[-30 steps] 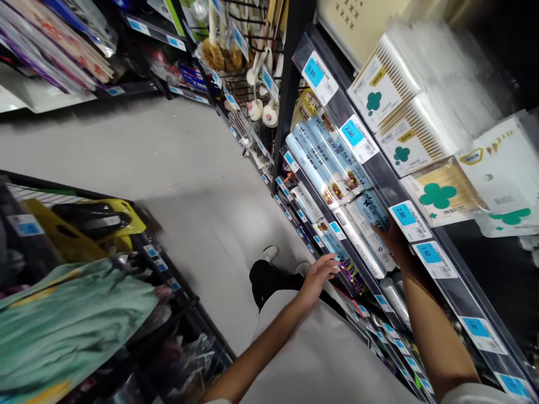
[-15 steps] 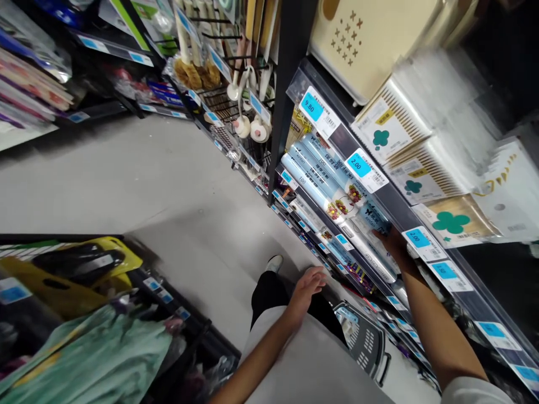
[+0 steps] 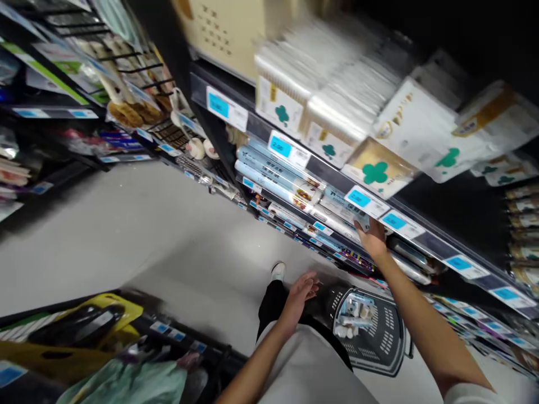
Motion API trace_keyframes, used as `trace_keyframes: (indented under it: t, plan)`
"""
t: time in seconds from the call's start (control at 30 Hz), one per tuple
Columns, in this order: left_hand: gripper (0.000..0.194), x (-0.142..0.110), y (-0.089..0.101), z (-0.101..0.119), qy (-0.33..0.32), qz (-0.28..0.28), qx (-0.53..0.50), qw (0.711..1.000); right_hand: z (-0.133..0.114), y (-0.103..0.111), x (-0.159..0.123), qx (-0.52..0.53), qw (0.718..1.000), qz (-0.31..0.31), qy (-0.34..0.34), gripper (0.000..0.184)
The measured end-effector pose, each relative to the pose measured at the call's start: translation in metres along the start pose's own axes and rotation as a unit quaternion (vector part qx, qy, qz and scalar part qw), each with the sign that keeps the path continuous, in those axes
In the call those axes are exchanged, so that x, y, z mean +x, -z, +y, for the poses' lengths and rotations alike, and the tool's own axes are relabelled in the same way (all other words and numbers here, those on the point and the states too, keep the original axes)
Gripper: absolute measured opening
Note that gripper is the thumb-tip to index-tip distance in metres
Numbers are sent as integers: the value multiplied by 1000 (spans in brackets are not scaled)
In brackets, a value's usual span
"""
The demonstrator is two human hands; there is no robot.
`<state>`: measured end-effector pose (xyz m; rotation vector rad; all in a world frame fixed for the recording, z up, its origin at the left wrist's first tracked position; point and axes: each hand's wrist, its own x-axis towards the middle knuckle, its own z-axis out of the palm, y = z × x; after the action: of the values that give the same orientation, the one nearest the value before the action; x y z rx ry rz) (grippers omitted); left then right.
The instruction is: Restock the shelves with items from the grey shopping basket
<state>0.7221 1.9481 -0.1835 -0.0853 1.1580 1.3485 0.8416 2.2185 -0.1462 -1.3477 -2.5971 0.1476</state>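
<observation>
Head view: right hand [image 3: 371, 240] pinches a small packet [image 3: 362, 222] at 3 o'clock, left hand [image 3: 300, 294] spread open, while a black basket [image 3: 389, 350] at 4 o'clock already holds small packaged items [image 3: 351, 313].

The head-worn camera is looking forward and steeply down from above the person's chest, rolling the aisle into a slant. It is sitting close above the left hand [image 3: 300, 296] and right hand [image 3: 371, 238], taking in the near shelf [image 3: 429, 244] on the right, the aisle floor [image 3: 126, 241] at centre-left, and the low rack [image 3: 185, 336] along the bottom.
</observation>
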Motion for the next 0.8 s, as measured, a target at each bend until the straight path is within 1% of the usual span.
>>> trace_keyframes:
  t: [0.03, 0.07, 0.13, 0.17, 0.23, 0.3, 0.33, 0.4, 0.5, 0.6, 0.7, 0.8]
  plan:
    - [59, -2, -5, -10, 6, 3, 10, 1000, 11, -3, -26, 26, 1000, 7, 3, 43]
    - [58, -4, -11, -22, 12, 7, 20, 1000, 23, -6, -57, 59, 998, 1, 6, 43]
    - [58, -9, -23, -49, 27, 17, 42, 999, 49, -14, -132, 133, 990, -41, 2, 43]
    - [58, -13, -31, -64, 34, 21, 55, 998, 61, -18, -173, 155, 983, -98, -21, 42]
    - [59, -21, -46, -94, 46, 22, 87, 995, 85, -27, -255, 171, 971, -146, -78, 39]
    - [59, -31, -62, -122, 58, 21, 121, 991, 105, -37, -330, 181, 955, -183, -149, 36]
    - [59, -36, -70, -135, 66, 20, 135, 988, 114, -43, -363, 184, 943, -203, -189, 34]
    - [59, -44, -84, -159, 87, 20, 158, 983, 131, -56, -418, 190, 911, -250, -268, 27]
    - [59, -51, -96, -190, 117, 16, 190, 975, 153, -79, -481, 212, 853, -313, -359, 17]
    - [59, -56, -98, -216, 138, 22, 219, 966, 169, -106, -524, 249, 801, -347, -419, 11]
    - [56, -59, -92, -237, 159, 29, 251, 954, 179, -136, -551, 283, 758, -352, -470, 16]
    - [56, -59, -81, -254, 185, 52, 285, 939, 186, -169, -562, 309, 725, -333, -517, 20]
